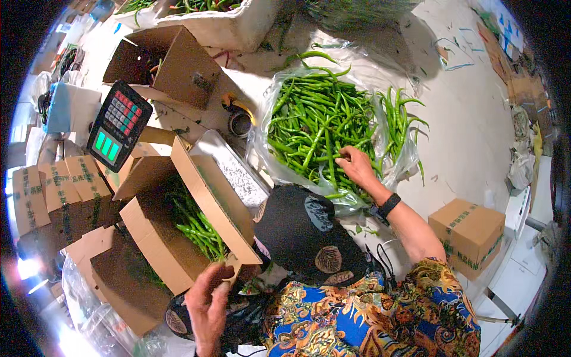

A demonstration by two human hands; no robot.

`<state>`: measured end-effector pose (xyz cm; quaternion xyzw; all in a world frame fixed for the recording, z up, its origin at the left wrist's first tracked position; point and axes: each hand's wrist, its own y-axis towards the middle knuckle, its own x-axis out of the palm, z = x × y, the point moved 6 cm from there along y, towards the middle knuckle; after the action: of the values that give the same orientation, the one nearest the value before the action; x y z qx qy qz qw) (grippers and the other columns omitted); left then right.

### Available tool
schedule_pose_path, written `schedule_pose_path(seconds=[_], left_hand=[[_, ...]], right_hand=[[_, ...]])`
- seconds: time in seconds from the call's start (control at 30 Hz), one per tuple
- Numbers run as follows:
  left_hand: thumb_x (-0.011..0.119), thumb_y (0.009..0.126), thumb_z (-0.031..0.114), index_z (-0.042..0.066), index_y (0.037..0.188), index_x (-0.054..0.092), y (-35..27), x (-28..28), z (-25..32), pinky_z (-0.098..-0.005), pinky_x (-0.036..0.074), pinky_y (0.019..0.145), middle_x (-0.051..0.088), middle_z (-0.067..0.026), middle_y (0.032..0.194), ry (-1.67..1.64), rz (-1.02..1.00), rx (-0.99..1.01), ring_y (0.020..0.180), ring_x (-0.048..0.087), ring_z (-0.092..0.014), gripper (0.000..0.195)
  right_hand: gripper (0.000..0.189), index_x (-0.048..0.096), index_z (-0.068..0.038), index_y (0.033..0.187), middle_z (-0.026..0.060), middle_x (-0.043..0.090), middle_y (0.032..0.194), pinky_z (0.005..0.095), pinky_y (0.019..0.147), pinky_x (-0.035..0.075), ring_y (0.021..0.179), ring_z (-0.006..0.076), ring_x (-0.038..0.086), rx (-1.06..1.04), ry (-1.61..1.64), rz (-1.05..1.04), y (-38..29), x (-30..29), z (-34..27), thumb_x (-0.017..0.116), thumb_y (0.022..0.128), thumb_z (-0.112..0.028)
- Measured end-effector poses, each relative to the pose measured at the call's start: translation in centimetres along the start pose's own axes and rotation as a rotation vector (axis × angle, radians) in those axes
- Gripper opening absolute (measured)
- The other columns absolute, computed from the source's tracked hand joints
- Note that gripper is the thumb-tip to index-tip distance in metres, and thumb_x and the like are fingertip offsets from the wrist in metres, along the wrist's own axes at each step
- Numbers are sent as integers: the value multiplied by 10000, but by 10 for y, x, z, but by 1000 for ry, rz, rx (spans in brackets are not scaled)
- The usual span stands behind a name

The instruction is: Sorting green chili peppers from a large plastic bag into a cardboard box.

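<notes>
My right hand (358, 168), with a black band on its wrist, is over a big heap of long green chili peppers (321, 120). Its thumb and fingers are bent close together at the peppers; whether one is pinched between them is unclear. The heap lies in a clear plastic bag (263, 134) spread on the floor, with more peppers at its right side. My left hand (207, 303) is raised at the near end of an open cardboard box (151, 241), fingers apart and nothing seen in them. Green peppers (203, 234) lie inside that box.
A scale's keypad and lit display (118, 127) stand behind the box, beside a metal tray (229, 174). A tape dispenser (241, 118) lies farther back. Around are another open carton (165, 67), a foam box (223, 22) of peppers and a taped carton (468, 234).
</notes>
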<state>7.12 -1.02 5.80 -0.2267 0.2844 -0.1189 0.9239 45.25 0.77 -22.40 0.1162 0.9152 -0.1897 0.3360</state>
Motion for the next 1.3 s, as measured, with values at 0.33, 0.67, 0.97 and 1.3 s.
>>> schedule_pose_path(seconds=[0.33,0.67,0.97,1.3], left_hand=[[570,894,16,-23,1192,584,4,9,-6,-304,465,894,638,-126,1092,-49,-36,-22,1019,597,-209,301],[546,925,35,-20,1198,579,32,19,-8,-295,454,901,635,-112,1098,-133,-116,-199,1019,596,-191,281],[531,953,92,-21,1232,550,50,37,-17,-293,464,896,650,-120,1086,-296,-166,-280,1019,603,-186,302],[543,947,102,-12,1213,565,50,42,-18,-285,470,854,666,-111,1052,-388,-137,-288,971,614,-174,290]], right_hand=[[314,580,1,1029,209,603,1004,461,827,462,933,396,564,-484,-221,204,110,-10,-59,627,744,-123],[377,554,-21,994,167,591,1004,468,859,418,979,347,523,-343,-821,143,220,13,-38,705,692,-189],[493,576,-69,1065,142,636,1075,470,863,439,1038,326,585,-32,-829,-109,286,29,-13,717,630,-252],[714,516,-36,1155,202,552,1210,525,897,453,1148,373,524,-82,-833,-273,278,60,-23,813,585,-346]])
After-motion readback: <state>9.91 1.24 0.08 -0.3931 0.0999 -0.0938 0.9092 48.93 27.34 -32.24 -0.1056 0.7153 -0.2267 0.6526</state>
